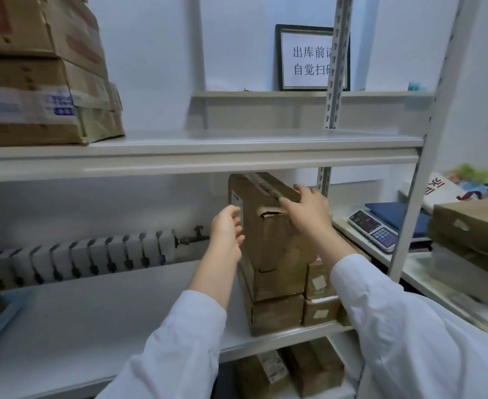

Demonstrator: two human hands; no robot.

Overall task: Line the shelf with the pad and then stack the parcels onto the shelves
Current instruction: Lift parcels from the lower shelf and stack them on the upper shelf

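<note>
A stack of brown cardboard parcels stands at the right end of the white middle shelf. The top parcel is tall and reaches almost to the shelf above. My left hand hovers by its left face near a white label, fingers curled and apart, holding nothing. My right hand lies flat on the parcel's top right edge with fingers spread. Under it sit two flatter parcels and smaller boxes to the right. I cannot make out a pad on the shelf.
Large taped cartons fill the upper shelf's left end. A radiator runs behind the middle shelf. More boxes sit on the shelf below. To the right, a scale and stacked parcels rest on a side table beyond the shelf post.
</note>
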